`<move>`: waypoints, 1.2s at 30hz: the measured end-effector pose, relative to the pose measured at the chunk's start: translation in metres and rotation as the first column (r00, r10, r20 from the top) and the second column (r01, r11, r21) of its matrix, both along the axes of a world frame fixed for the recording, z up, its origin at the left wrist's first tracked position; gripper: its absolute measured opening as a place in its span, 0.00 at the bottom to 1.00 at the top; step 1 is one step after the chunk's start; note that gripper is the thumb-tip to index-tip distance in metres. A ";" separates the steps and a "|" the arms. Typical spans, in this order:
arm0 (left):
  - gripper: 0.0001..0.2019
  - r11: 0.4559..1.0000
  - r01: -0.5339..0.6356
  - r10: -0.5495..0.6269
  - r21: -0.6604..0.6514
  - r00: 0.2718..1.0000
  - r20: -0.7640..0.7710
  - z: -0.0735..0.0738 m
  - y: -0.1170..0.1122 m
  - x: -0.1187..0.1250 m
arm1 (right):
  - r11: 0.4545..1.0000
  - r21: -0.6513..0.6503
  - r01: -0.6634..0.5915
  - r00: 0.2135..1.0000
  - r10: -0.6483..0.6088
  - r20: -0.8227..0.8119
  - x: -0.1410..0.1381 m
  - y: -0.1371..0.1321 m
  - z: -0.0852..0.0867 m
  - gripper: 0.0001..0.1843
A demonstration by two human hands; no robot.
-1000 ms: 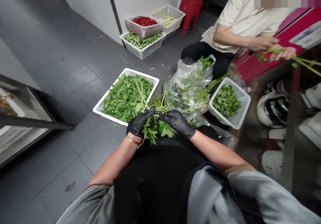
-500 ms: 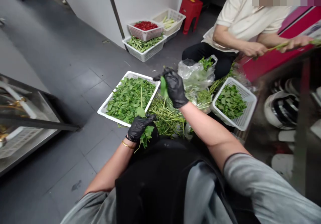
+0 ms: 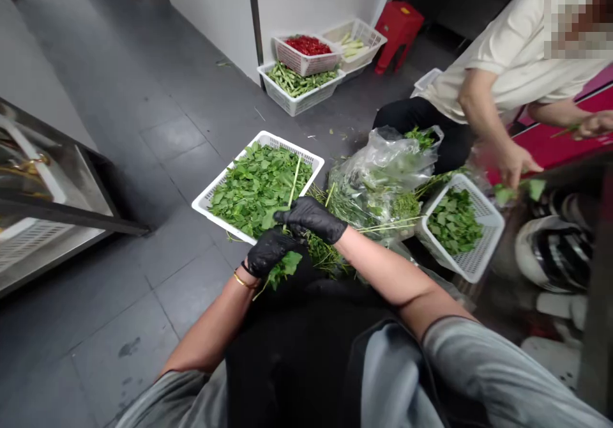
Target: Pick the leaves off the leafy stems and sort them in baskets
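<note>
Both my hands wear black gloves and meet above my lap. My left hand (image 3: 269, 252) grips a bunch of green leaves (image 3: 286, 266) that hangs below its fingers. My right hand (image 3: 312, 216) is closed on a thin green stalk (image 3: 294, 184) that rises over the white basket (image 3: 207, 196) of picked leaves in front of me. A heap of bare stalks (image 3: 322, 250) lies on the floor just right of my hands.
A clear plastic bag of leafy stems (image 3: 383, 175) sits right of the basket. Another person (image 3: 507, 76) sits opposite, a hand over a second white leaf basket (image 3: 479, 259). Baskets of green beans (image 3: 297, 96) and red chillies (image 3: 306, 57) and a red stool (image 3: 397, 25) stand by the wall.
My right hand came back from its raised reach toward the bag and now meets my left hand on a stalk. The other person's hand dropped toward the right basket.
</note>
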State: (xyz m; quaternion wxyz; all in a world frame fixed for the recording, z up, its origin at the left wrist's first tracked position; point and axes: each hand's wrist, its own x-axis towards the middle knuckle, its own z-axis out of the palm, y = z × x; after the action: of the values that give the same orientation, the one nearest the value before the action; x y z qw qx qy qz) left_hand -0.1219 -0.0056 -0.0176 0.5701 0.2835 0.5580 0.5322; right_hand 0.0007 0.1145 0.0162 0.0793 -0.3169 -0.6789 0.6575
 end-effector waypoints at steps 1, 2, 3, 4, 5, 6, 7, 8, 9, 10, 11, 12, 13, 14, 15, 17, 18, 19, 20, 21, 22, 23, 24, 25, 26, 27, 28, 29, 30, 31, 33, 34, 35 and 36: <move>0.12 1.000 0.022 -0.022 0.007 1.000 0.017 0.001 0.000 -0.003 | 0.999 -0.019 0.042 0.999 -0.043 -0.032 -0.006 -0.001 0.001 0.23; 0.13 0.999 0.033 -0.033 0.010 0.999 0.037 0.002 0.000 -0.005 | 0.997 -0.037 0.072 0.995 -0.074 -0.063 -0.012 0.000 0.004 0.24; 0.15 1.000 0.026 -0.026 0.007 0.997 0.067 0.002 -0.002 -0.006 | 0.994 -0.054 0.090 0.991 -0.095 -0.093 -0.017 0.002 0.008 0.24; 0.16 1.000 0.000 0.000 -0.002 0.994 0.107 0.002 -0.003 -0.005 | 0.991 -0.072 0.109 0.986 -0.117 -0.118 -0.022 0.006 0.012 0.25; 0.17 0.999 -0.038 0.040 -0.013 0.987 0.156 0.002 -0.005 -0.004 | 0.988 -0.091 0.128 0.980 -0.140 -0.140 -0.025 0.009 0.016 0.25; 0.17 0.997 -0.075 0.077 -0.020 0.976 0.203 0.002 -0.006 -0.003 | 0.982 -0.109 0.152 0.973 -0.168 -0.158 -0.028 0.013 0.018 0.26; 0.17 0.994 -0.104 0.107 -0.027 0.964 0.245 0.001 -0.007 -0.002 | 0.974 -0.131 0.183 0.964 -0.204 -0.171 -0.029 0.017 0.018 0.26; 0.17 0.992 -0.124 0.129 -0.035 0.950 0.283 0.000 -0.008 -0.001 | 0.962 -0.159 0.221 0.952 -0.248 -0.178 -0.030 0.020 0.015 0.26; 0.17 0.989 -0.140 0.147 -0.042 0.939 0.313 -0.002 -0.008 0.000 | 0.945 -0.194 0.264 0.938 -0.299 -0.178 -0.029 0.023 0.011 0.26; 0.17 0.987 -0.152 0.160 -0.050 0.930 0.331 -0.004 -0.008 0.000 | 0.923 -0.232 0.307 0.921 -0.349 -0.171 -0.028 0.025 0.006 0.25; 0.18 0.985 -0.160 0.170 -0.056 0.924 0.342 -0.006 -0.009 -0.001 | 0.898 -0.271 0.347 0.903 -0.398 -0.162 -0.026 0.027 0.000 0.25; 0.20 0.985 -0.162 0.174 -0.062 0.920 0.351 -0.008 -0.009 -0.001 | 0.872 -0.303 0.384 0.883 -0.443 -0.157 -0.023 0.027 -0.006 0.26; 0.21 0.983 -0.172 0.185 -0.067 0.915 0.359 -0.010 -0.009 -0.002 | 0.852 -0.322 0.413 0.865 -0.478 -0.156 -0.020 0.026 -0.012 0.26; 0.22 0.979 -0.192 0.206 -0.075 0.907 0.367 -0.011 -0.008 -0.002 | 0.846 -0.326 0.421 0.859 -0.488 -0.157 -0.017 0.023 -0.017 0.27; 0.22 0.973 -0.214 0.232 -0.089 0.897 0.376 -0.013 -0.008 -0.002 | 0.858 -0.324 0.397 0.873 -0.462 -0.153 -0.015 0.019 -0.020 0.27; 0.19 0.952 -0.287 0.305 -0.103 0.872 0.384 -0.013 -0.005 0.001 | 0.908 -0.327 0.263 0.942 -0.315 -0.115 -0.014 0.007 -0.026 0.28; 0.19 0.939 -0.331 0.340 -0.089 0.862 0.376 -0.012 -0.003 0.002 | 0.923 -0.333 0.191 0.968 -0.234 -0.092 -0.015 0.001 -0.028 0.27; 0.19 0.927 -0.369 0.366 -0.063 0.858 0.360 -0.011 -0.001 0.004 | 0.931 -0.341 0.134 0.983 -0.168 -0.074 -0.017 -0.003 -0.029 0.27; 0.19 0.918 -0.395 0.384 -0.038 0.860 0.337 -0.009 0.000 0.005 | 0.933 -0.344 0.106 0.989 -0.136 -0.063 -0.020 -0.004 -0.030 0.26; 0.19 0.913 -0.406 0.395 -0.033 0.865 0.309 -0.007 0.000 0.005 | 0.933 -0.340 0.116 0.988 -0.143 -0.056 -0.024 -0.002 -0.031 0.25; 0.17 0.911 -0.408 0.406 -0.051 0.871 0.278 -0.006 -0.002 0.004 | 0.931 -0.331 0.155 0.982 -0.183 -0.056 -0.027 0.006 -0.030 0.25; 0.16 0.908 -0.409 0.418 -0.089 0.875 0.244 -0.005 -0.006 0.003 | 0.921 -0.327 0.210 0.968 -0.243 -0.063 -0.031 0.019 -0.028 0.24; 0.15 0.901 -0.411 0.432 -0.135 0.877 0.211 -0.006 -0.012 0.001 | 0.905 -0.331 0.266 0.949 -0.306 -0.075 -0.036 0.036 -0.025 0.21; 0.14 0.889 -0.423 0.452 -0.177 0.873 0.183 -0.008 -0.020 -0.002 | 0.880 -0.340 0.332 0.919 -0.382 -0.093 -0.041 0.056 -0.021 0.18; 0.14 0.872 -0.441 0.477 -0.211 0.863 0.167 -0.012 -0.028 -0.005 | 0.853 -0.354 0.384 0.885 -0.449 -0.122 -0.047 0.077 -0.018 0.13; 0.14 0.850 -0.473 0.514 -0.232 0.842 0.166 -0.016 -0.036 -0.008 | 0.845 -0.363 0.393 0.874 -0.465 -0.137 -0.055 0.098 -0.015 0.10; 0.15 0.826 -0.508 0.554 -0.244 0.813 0.181 -0.020 -0.044 -0.012 | 0.855 -0.357 0.376 0.885 -0.446 -0.135 -0.064 0.115 -0.013 0.08; 0.17 0.806 -0.537 0.587 -0.249 0.782 0.213 -0.024 -0.050 -0.015 | 0.877 -0.338 0.341 0.908 -0.400 -0.122 -0.073 0.127 -0.012 0.08; 0.18 0.793 -0.558 0.608 -0.247 0.751 0.258 -0.027 -0.055 -0.019 | 0.901 -0.316 0.297 0.934 -0.343 -0.100 -0.084 0.134 -0.011 0.09; 0.19 0.791 -0.564 0.612 -0.237 0.725 0.316 -0.029 -0.057 -0.023 | 0.923 -0.297 0.244 0.957 -0.279 -0.078 -0.093 0.135 -0.011 0.11; 0.23 0.802 -0.569 0.585 -0.182 0.686 0.432 -0.028 -0.055 -0.031 | 0.951 -0.277 0.138 0.985 -0.160 -0.059 -0.106 0.121 -0.011 0.16; 0.24 0.807 -0.572 0.565 -0.146 0.679 0.469 -0.025 -0.051 -0.035 | 0.959 -0.268 0.093 0.991 -0.114 -0.064 -0.107 0.108 -0.011 0.17; 0.24 0.808 -0.577 0.556 -0.116 0.683 0.474 -0.023 -0.046 -0.038 | 0.966 -0.253 0.054 0.995 -0.074 -0.071 -0.106 0.093 -0.010 0.19; 0.24 0.806 -0.583 0.561 -0.101 0.699 0.443 -0.020 -0.039 -0.040 | 0.972 -0.235 0.020 0.996 -0.040 -0.079 -0.101 0.078 -0.011 0.21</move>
State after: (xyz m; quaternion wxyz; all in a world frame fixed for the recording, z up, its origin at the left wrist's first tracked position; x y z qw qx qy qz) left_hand -0.1622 -0.0449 -0.0376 0.4830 -0.0221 0.4572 0.7465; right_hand -0.1004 0.1922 0.0054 0.0796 -0.3068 -0.5880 0.7441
